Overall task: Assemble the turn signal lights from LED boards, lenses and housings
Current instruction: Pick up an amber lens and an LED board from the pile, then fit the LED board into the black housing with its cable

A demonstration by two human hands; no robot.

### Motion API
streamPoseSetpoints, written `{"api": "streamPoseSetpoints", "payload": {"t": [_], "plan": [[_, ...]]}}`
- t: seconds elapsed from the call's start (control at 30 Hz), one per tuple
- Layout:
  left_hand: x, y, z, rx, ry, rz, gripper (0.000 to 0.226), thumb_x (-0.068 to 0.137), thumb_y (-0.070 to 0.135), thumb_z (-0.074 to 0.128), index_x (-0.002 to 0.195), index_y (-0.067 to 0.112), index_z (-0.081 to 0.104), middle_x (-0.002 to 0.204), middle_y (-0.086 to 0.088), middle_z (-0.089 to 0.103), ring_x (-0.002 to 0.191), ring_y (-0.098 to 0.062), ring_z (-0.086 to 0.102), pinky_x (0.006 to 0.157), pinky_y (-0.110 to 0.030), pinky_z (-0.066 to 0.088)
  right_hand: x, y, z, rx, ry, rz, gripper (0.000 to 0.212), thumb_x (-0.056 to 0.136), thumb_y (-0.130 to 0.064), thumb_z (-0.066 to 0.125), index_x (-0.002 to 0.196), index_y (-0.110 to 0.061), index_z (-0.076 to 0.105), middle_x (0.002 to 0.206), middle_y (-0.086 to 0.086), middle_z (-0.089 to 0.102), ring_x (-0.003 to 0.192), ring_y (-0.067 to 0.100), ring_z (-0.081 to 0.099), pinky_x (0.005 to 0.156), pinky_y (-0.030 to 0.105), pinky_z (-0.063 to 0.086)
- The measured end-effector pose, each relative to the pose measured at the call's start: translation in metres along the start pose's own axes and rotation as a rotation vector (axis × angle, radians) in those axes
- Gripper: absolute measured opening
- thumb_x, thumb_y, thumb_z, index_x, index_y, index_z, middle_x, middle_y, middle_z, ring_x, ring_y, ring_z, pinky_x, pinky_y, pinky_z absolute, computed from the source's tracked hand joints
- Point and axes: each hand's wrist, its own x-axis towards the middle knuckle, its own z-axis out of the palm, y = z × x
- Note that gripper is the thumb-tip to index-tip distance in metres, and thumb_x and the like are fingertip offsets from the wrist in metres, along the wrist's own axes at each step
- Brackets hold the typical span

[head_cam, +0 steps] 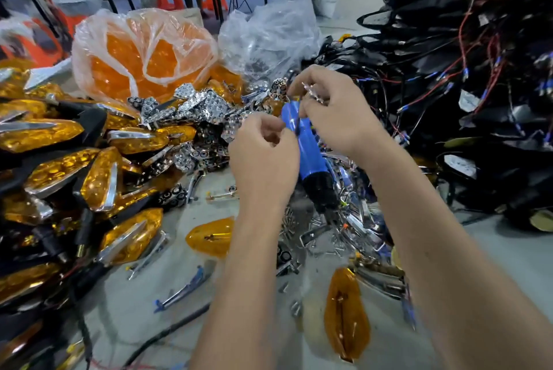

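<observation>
My right hand [332, 109] pinches a small chrome reflector piece [311, 93] between thumb and fingers, raised above the table. My left hand [263, 157] is just below and left of it, fingers curled; what it holds is hidden. A blue and black electric screwdriver [309, 154] lies on the table behind both hands. Loose chrome reflectors [194, 109] are heaped behind. Two amber lenses [211, 236] [347, 312] lie on the grey table near my forearms. Finished amber turn signals [59, 178] are stacked at the left. Black housings with wires [466, 94] pile up on the right.
A plastic bag of amber lenses [143, 55] and a clear bag of chrome parts [269, 37] stand at the back. Chrome trim strips [185, 288] and screws are scattered over the table [167, 250]. A person stands by a far table at the top left.
</observation>
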Motion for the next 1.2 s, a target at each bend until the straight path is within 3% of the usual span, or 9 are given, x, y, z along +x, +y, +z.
{"api": "streamPoseSetpoints", "payload": {"t": [0.1, 0.3, 0.43, 0.57, 0.73, 0.87, 0.97, 1.07, 1.2], "plan": [[-0.008, 0.015, 0.031, 0.037, -0.131, 0.055, 0.006, 0.089, 0.015, 0.066, 0.087, 0.019, 0.069, 0.076, 0.009, 0.067, 0.074, -0.012, 0.063, 0.070, -0.032, 0.047, -0.008, 0.014, -0.028, -0.153, 0.027, 0.064, 0.004, 0.092, -0.012, 0.062, 0.090, -0.015, 0.062, 0.072, -0.006, 0.057, 0.062, 0.011, 0.046, 0.060, 0.032, 0.038], [-0.036, 0.042, 0.102, -0.080, -0.472, -0.083, 0.015, 0.084, 0.019, 0.061, 0.075, 0.008, 0.064, 0.068, -0.004, 0.064, 0.069, -0.027, 0.061, 0.064, -0.033, 0.049, -0.047, 0.053, -0.115, -0.392, 0.120, 0.261, 0.060, 0.102, -0.051, 0.058, 0.064, -0.008, 0.044, 0.056, 0.005, 0.038, 0.053, 0.020, 0.038, 0.056, 0.037, 0.029], [-0.061, 0.052, 0.156, 0.170, -0.652, -0.021, 0.025, 0.089, 0.024, 0.068, 0.095, -0.001, 0.068, 0.094, -0.017, 0.072, 0.095, -0.037, 0.066, 0.078, -0.040, 0.054, -0.065, 0.080, -0.158, -0.481, 0.127, 0.455, 0.062, 0.105, -0.050, 0.054, 0.092, 0.010, 0.066, 0.065, 0.021, 0.053, 0.063, 0.038, 0.052, 0.057, 0.042, 0.037], [-0.072, 0.055, 0.190, 0.322, -0.598, 0.073, 0.028, 0.092, 0.027, 0.072, 0.107, 0.005, 0.063, 0.113, -0.021, 0.069, 0.112, -0.043, 0.064, 0.088, -0.043, 0.052, -0.073, 0.098, -0.168, -0.478, 0.172, 0.502, 0.060, 0.104, -0.049, 0.057, 0.092, 0.008, 0.065, 0.057, 0.009, 0.046, 0.054, 0.024, 0.043, 0.052, 0.034, 0.027], [-0.082, 0.052, 0.207, 0.375, -0.514, 0.029, 0.023, 0.094, 0.031, 0.067, 0.103, 0.011, 0.067, 0.105, -0.015, 0.073, 0.105, -0.039, 0.068, 0.076, -0.040, 0.051, -0.072, 0.102, -0.164, -0.458, 0.237, 0.444, 0.053, 0.103, -0.045, 0.059, 0.079, 0.003, 0.064, 0.068, 0.017, 0.063, 0.059, 0.024, 0.051, 0.053, 0.034, 0.035], [-0.072, 0.048, 0.192, 0.248, -0.505, 0.029, 0.018, 0.089, 0.026, 0.068, 0.090, 0.008, 0.069, 0.089, -0.011, 0.070, 0.096, -0.038, 0.065, 0.072, -0.035, 0.046, -0.077, 0.107, -0.161, -0.415, 0.286, 0.323, 0.051, 0.103, -0.039, 0.060, 0.068, -0.003, 0.054, 0.059, 0.006, 0.049, 0.058, 0.021, 0.044, 0.055, 0.034, 0.034], [-0.053, 0.052, 0.164, 0.146, -0.380, 0.017, 0.022, 0.088, 0.027, 0.068, 0.075, 0.012, 0.060, 0.072, 0.001, 0.060, 0.077, -0.028, 0.058, 0.061, -0.033, 0.031, -0.081, 0.110, -0.158, -0.369, 0.378, 0.264, 0.035, 0.104, -0.038, 0.060, 0.083, -0.011, 0.065, 0.071, 0.001, 0.060, 0.066, 0.014, 0.052, 0.059, 0.020, 0.038], [-0.034, 0.062, 0.131, 0.047, -0.288, 0.058, 0.023, 0.086, 0.032, 0.071, 0.077, 0.013, 0.062, 0.069, 0.004, 0.062, 0.067, -0.017, 0.057, 0.056, -0.032, 0.035, -0.081, 0.102, -0.151, -0.348, 0.386, 0.172, 0.018, 0.105, -0.035, 0.058, 0.110, -0.022, 0.070, 0.097, -0.001, 0.066, 0.088, 0.014, 0.058, 0.075, 0.015, 0.041], [-0.008, 0.066, 0.083, -0.010, -0.170, 0.034, 0.026, 0.076, 0.048, 0.075, 0.082, 0.023, 0.072, 0.094, -0.002, 0.071, 0.098, -0.027, 0.065, 0.084, -0.044, 0.055, -0.071, 0.078, -0.130, -0.341, 0.199, 0.017, 0.020, 0.102, -0.033, 0.066, 0.118, -0.024, 0.074, 0.100, -0.005, 0.071, 0.095, 0.007, 0.061, 0.087, 0.021, 0.046]]}}
